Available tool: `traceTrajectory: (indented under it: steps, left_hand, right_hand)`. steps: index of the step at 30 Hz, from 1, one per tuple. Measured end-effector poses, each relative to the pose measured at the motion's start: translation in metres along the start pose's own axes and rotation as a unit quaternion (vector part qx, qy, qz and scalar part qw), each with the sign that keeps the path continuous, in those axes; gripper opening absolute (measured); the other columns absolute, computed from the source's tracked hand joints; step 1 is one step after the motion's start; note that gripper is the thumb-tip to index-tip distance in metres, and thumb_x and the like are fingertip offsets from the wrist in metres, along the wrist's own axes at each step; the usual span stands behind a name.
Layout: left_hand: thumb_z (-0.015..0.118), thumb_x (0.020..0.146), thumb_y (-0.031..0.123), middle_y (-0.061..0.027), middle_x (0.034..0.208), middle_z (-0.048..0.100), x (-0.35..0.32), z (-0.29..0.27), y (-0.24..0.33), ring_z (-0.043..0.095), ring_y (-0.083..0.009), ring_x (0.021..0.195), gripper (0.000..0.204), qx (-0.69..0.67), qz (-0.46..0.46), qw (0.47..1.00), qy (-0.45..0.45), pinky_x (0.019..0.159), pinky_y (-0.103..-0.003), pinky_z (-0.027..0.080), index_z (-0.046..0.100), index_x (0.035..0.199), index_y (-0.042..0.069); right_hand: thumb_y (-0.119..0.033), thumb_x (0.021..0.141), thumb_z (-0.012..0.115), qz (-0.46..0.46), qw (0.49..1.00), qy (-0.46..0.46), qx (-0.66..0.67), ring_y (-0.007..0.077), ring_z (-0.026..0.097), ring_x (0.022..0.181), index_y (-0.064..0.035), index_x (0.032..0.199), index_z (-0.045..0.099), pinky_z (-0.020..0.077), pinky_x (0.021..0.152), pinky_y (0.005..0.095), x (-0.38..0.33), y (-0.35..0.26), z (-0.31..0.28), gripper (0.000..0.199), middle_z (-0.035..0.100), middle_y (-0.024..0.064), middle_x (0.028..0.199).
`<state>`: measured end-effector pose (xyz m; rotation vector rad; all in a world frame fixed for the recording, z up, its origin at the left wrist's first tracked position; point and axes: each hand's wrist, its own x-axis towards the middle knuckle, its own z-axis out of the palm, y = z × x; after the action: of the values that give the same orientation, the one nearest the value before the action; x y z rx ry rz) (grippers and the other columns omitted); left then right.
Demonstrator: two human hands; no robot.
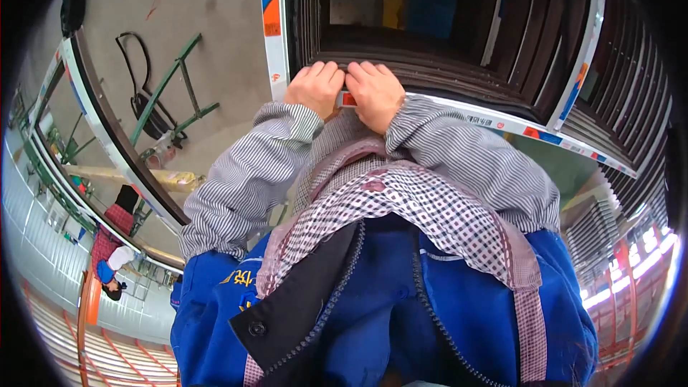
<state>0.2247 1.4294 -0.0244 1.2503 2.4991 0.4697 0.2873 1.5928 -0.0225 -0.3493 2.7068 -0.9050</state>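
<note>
Near edge: left hand (312, 89) and right hand (375, 94), fingers curled tight over dark-brown, white-taped rectangular frame (487, 120), one o'clock
Room: grey concrete floor (229, 14), eleven o'clock
Stand: green metal trestle (165, 92), ten o'clock

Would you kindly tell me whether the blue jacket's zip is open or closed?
The zip is open where visible: its two toothed edges lie apart.
</note>
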Motion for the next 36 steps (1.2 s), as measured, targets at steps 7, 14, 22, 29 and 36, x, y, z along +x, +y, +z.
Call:
traceTrajectory:
  steps: [7, 14, 22, 29, 36]
  left_hand:
    - [0.071, 0.08, 0.03, -0.0113, 0.099, 0.062, 0.006, -0.026, -0.007, 0.061, -0.0311, 0.094, 0.04, -0.121, -0.009, 0.985, -0.124, 0.086, -0.04, 0.051, 0.065, 0.11, 0.005]
    - [0.054, 0.093, 0.019, -0.0122, 0.108, 0.068, 0.061, -0.047, -0.011, 0.065, -0.0295, 0.102, 0.024, 0.02, -0.104, 0.891, -0.442, 0.091, -0.041, 0.052, 0.067, 0.113, 0.013]
    - [0.057, 0.094, 0.017, -0.011, 0.11, 0.069, 0.077, -0.043, -0.019, 0.066, -0.0271, 0.104, 0.025, 0.016, -0.094, 0.87, -0.483, 0.092, -0.038, 0.053, 0.067, 0.117, 0.014]
    - [0.06, 0.091, 0.018, -0.0134, 0.108, 0.069, 0.08, -0.048, -0.026, 0.065, -0.0294, 0.103, 0.027, -0.025, -0.059, 0.87, -0.489, 0.092, -0.04, 0.051, 0.068, 0.115, 0.01]
    - [0.067, 0.074, 0.027, -0.0129, 0.117, 0.06, 0.014, -0.047, 0.0, 0.058, -0.031, 0.107, 0.052, -0.001, -0.054, 0.953, -0.3, 0.097, -0.04, 0.047, 0.058, 0.119, 0.002]
  right_hand:
    - [-0.028, 0.07, 0.076, 0.044, 0.979, -0.047, 0.194, 0.0331, 0.055, 0.097, -0.0031, 0.098, 0.068, 0.0475, 0.085, 0.0412, -0.009, 0.026, -0.008, 0.038, 0.056, 0.0156, 0.098]
    - [-0.022, 0.087, 0.061, 0.175, 0.96, -0.115, 0.186, 0.0291, 0.065, 0.096, -0.0067, 0.098, 0.073, 0.051, 0.088, 0.0398, 0.018, 0.021, -0.01, 0.022, 0.069, 0.0109, 0.101]
    - [-0.022, 0.087, 0.062, 0.239, 0.942, -0.124, 0.202, 0.028, 0.067, 0.094, -0.0102, 0.098, 0.074, 0.052, 0.088, 0.0389, 0.02, 0.019, -0.01, 0.021, 0.071, 0.0097, 0.1]
    - [-0.022, 0.087, 0.061, 0.217, 0.947, -0.12, 0.205, 0.0278, 0.066, 0.097, -0.0099, 0.097, 0.074, 0.0513, 0.089, 0.0385, 0.018, 0.02, -0.008, 0.021, 0.07, 0.0089, 0.104]
    - [-0.023, 0.071, 0.068, 0.079, 0.978, -0.107, 0.163, 0.0327, 0.054, 0.104, 0.0026, 0.105, 0.062, 0.0448, 0.091, 0.0413, 0.008, 0.008, -0.004, 0.043, 0.057, 0.0164, 0.103]
